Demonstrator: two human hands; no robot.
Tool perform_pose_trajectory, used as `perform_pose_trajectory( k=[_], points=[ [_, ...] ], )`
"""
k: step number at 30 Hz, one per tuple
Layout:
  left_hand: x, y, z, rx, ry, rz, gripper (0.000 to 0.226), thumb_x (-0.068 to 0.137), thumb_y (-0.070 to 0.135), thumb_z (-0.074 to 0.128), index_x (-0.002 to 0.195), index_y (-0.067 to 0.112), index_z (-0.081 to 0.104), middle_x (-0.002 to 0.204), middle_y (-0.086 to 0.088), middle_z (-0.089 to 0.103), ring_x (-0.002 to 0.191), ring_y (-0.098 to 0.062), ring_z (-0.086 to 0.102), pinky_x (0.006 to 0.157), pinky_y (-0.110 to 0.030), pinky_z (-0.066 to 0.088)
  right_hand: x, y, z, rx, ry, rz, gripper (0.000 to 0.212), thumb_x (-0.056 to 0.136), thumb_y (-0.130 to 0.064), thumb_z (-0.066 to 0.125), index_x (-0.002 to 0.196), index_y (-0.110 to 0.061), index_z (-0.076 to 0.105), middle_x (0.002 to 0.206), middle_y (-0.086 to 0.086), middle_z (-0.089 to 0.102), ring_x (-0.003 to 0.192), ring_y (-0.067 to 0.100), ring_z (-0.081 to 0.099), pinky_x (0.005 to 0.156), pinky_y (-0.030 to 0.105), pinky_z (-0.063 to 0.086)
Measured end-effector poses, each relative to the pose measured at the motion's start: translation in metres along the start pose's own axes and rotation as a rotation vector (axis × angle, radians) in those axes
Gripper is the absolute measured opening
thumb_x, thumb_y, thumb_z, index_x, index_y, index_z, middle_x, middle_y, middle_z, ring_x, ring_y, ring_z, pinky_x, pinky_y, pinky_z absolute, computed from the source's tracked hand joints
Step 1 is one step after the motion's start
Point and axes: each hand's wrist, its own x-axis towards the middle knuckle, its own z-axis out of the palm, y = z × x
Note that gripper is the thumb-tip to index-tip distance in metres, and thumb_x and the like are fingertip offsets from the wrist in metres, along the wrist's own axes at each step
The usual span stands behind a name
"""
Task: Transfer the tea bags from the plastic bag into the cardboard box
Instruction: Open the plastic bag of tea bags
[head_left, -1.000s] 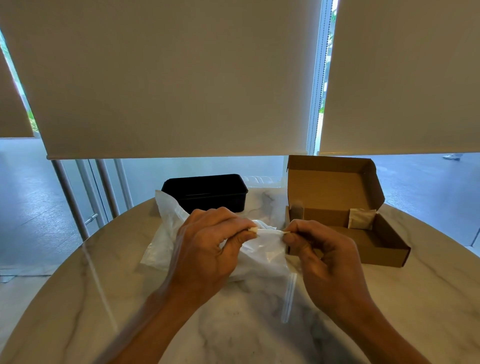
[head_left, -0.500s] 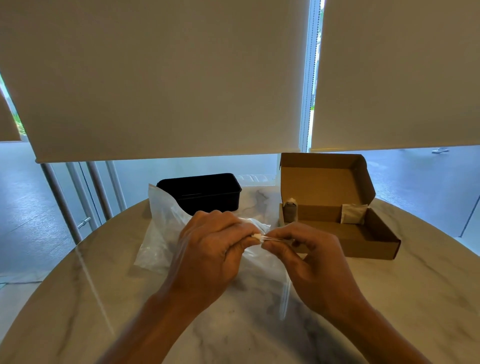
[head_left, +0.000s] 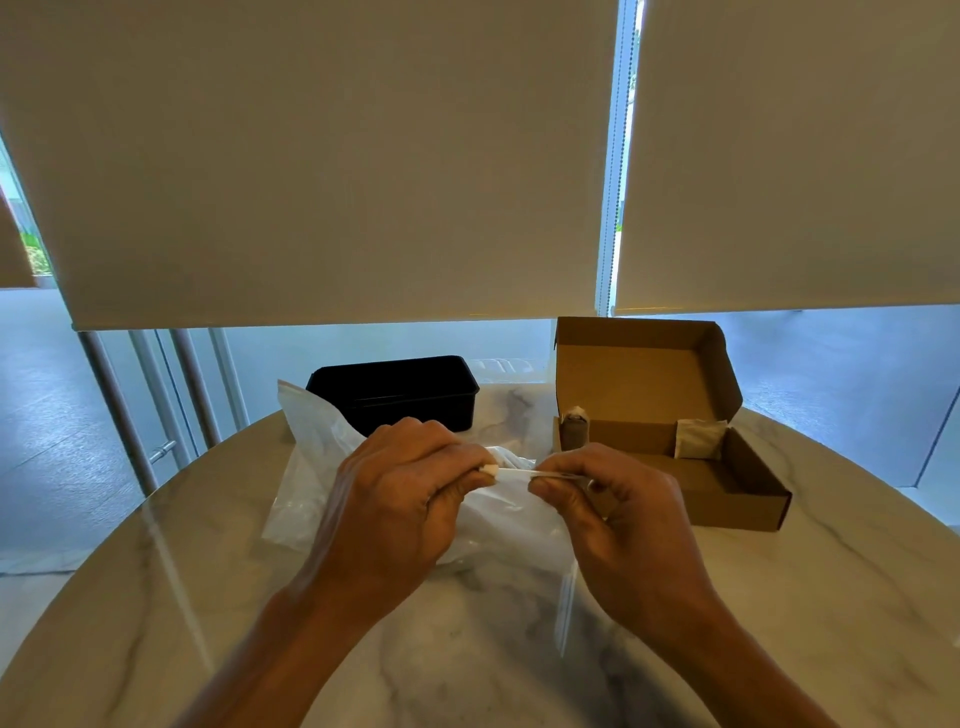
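I note daylight entering from 12 o'clock beneath the blinds (head_left: 332, 156); foreground dim and backlit. Faint glare streaks the table (head_left: 156, 597) at 8 o'clock. Wide-angle bending shows at the edges; focus slightly soft.

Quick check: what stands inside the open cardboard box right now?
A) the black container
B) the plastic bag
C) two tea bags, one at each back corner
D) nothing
C: the open brown cardboard box holds two tea bags, one leaning in each back corner.
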Motion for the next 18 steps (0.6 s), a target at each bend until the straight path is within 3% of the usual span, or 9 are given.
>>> perform_pose_trajectory(
  k=[4, 9, 12, 15, 18],
  points=[
    [-0.001, -0.005, -0.004, 0.001, -0.015, -0.034, 0.017, 0.090, 0.034, 0.053, 0.100, 0.024, 0.061, 0.084, -0.001, 0.066, 0.079, -0.014, 0.057, 0.071, -0.037, 0.052, 0.001, 0.000, -0.002, -0.002, 0.002, 0.001, 0.019, 0.077, -0.047, 0.054, 0.084, -0.033, 0.065, 0.079, -0.030, 0.060, 0.085, -0.008, 0.060, 0.071, 0.002, 0.044],
    [-0.001, -0.001, -0.001, 0.015, -0.017, -0.048, 0.019, 0.088, 0.032, 0.055, 0.095, 0.019, 0.067, 0.082, 0.000, 0.065, 0.077, -0.016, 0.057, 0.066, -0.039, 0.051, 0.004, 0.002, -0.011, -0.028, -0.155, 0.146, 0.010, 0.079, -0.042, 0.056, 0.087, -0.039, 0.062, 0.084, -0.025, 0.063, 0.091, -0.008, 0.058, 0.073, 0.004, 0.046],
    [0.001, 0.004, 0.000, 0.035, -0.030, -0.002, 0.013, 0.090, 0.034, 0.051, 0.098, 0.026, 0.057, 0.080, 0.001, 0.064, 0.077, -0.012, 0.054, 0.067, -0.035, 0.049, 0.005, 0.001, -0.017, -0.066, -0.234, 0.192, 0.026, 0.077, -0.046, 0.059, 0.102, -0.049, 0.052, 0.098, -0.029, 0.059, 0.096, -0.009, 0.056, 0.081, 0.009, 0.049],
    [0.002, 0.008, 0.001, 0.043, -0.039, 0.042, 0.014, 0.092, 0.035, 0.050, 0.098, 0.025, 0.057, 0.081, 0.001, 0.064, 0.077, -0.011, 0.052, 0.067, -0.033, 0.046, 0.005, -0.005, -0.018, -0.144, -0.300, 0.173, 0.033, 0.074, -0.051, 0.062, 0.102, -0.056, 0.046, 0.099, -0.038, 0.049, 0.100, -0.010, 0.050, 0.088, 0.011, 0.043],
    [0.003, 0.011, 0.004, 0.080, -0.042, 0.082, 0.019, 0.095, 0.039, 0.044, 0.099, 0.024, 0.056, 0.081, -0.001, 0.066, 0.078, -0.009, 0.051, 0.069, -0.029, 0.045, 0.004, -0.008, -0.014, -0.224, -0.302, 0.100, 0.019, 0.081, -0.043, 0.065, 0.097, -0.050, 0.057, 0.091, -0.039, 0.048, 0.098, -0.011, 0.050, 0.083, 0.006, 0.037]
  ],
)
